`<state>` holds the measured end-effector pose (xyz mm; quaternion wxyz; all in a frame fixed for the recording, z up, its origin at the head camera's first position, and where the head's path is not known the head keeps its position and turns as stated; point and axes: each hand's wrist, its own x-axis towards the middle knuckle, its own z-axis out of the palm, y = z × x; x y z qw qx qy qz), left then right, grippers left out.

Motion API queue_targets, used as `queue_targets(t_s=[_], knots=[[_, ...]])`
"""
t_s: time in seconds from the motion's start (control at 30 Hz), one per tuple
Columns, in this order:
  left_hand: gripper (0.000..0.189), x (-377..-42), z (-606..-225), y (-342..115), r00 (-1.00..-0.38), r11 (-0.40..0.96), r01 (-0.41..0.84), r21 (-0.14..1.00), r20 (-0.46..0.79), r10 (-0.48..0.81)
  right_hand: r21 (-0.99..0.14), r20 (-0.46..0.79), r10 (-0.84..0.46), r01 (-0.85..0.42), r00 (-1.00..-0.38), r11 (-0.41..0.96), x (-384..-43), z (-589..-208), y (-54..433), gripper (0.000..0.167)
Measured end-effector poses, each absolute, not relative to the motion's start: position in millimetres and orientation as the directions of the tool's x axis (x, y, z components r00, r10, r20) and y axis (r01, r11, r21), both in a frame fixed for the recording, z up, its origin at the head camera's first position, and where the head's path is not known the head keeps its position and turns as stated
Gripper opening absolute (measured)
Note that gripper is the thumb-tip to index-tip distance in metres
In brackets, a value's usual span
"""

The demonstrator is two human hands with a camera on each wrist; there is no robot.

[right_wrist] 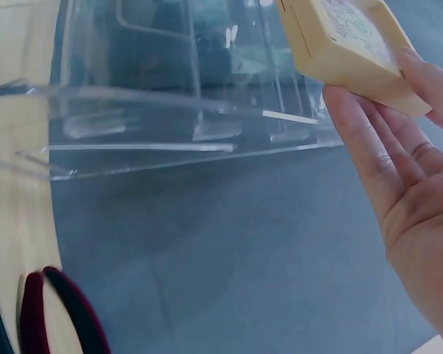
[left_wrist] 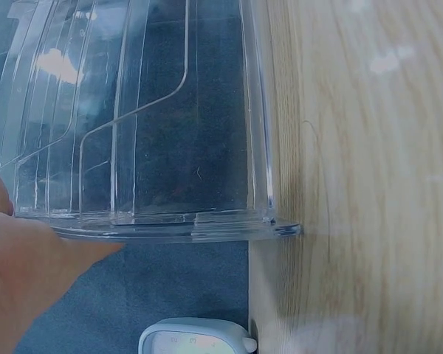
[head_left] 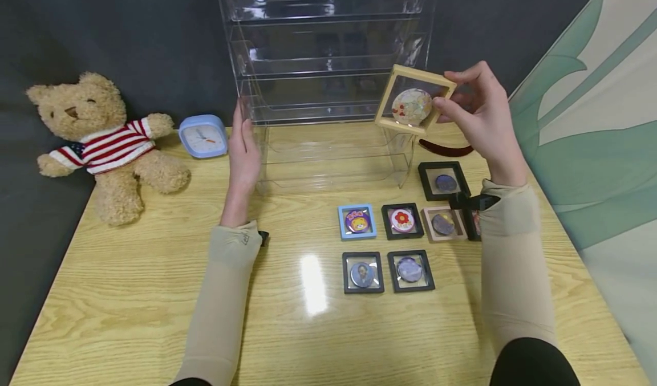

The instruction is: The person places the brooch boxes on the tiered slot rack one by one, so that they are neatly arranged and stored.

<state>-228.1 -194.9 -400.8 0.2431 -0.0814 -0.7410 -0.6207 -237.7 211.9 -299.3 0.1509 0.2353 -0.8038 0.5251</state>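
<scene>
We record a pale yellow frame (head_left: 425, 74) around a whitish badge (head_left: 410, 106) with red spots; a light blue frame (head_left: 341, 223), its purple badge (head_left: 357, 221) bearing a yellow bear; a black frame (head_left: 385, 222), its white badge (head_left: 402, 220) bearing a red flower; a clear rack (head_left: 318, 76); a tan teddy (head_left: 115, 195), its sweater (head_left: 115, 148) striped red and white; a light blue clock (head_left: 202, 136), white-faced; beige sleeves (head_left: 213, 312); a yellowish wood-grained table (head_left: 128, 295); and an off-white panel (head_left: 611, 118) patterned with green leaves.

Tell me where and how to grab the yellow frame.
Probably pinch the yellow frame by its thick rim, from the right, as the right hand does: its middle is a clear window, and the rack lies mostly to its left.
</scene>
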Motion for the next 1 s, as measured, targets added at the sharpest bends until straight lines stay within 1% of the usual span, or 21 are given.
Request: queue_targets(t_s=[0.13,0.27,0.4,0.5,0.67,0.83,1.0], knots=[[0.053,-227.2,-400.8,-195.3,-0.873,0.214,0.414,0.885,0.453,-0.183,-0.75,0.53,-0.235,-0.58,-0.815,0.318,-243.8,-291.2,201.4,0.021],[0.053,-226.0,-401.2,-194.9,-0.875,0.214,0.408,0.888,0.447,-0.185,-0.693,0.588,-0.266,-0.645,-0.764,0.321,-249.9,-285.6,191.8,0.02],[0.053,-225.7,-400.8,-194.7,-0.874,0.22,0.406,0.887,0.447,-0.188,-0.698,0.59,-0.277,-0.651,-0.759,0.297,-254.8,-280.2,182.0,0.02],[0.052,-226.3,-400.7,-194.8,-0.874,0.23,0.405,0.885,0.449,-0.188,-0.699,0.582,-0.285,-0.648,-0.761,0.304,-257.7,-275.6,174.6,0.021],[0.052,-225.6,-400.1,-195.0,-0.877,0.228,0.403,0.886,0.446,-0.181,-0.642,0.605,-0.33,-0.689,-0.724,0.335,-265.6,-269.6,162.6,0.025],[0.052,-224.8,-399.9,-195.1,-0.876,0.229,0.406,0.885,0.448,-0.179,-0.587,0.644,-0.36,-0.738,-0.674,0.331,-274.9,-266.1,150.4,0.023],[0.052,-224.7,-399.6,-195.7,-0.873,0.221,0.419,0.881,0.457,-0.169,-0.506,0.722,-0.367,-0.809,-0.587,0.3,-286.3,-265.8,137.6,0.023]])
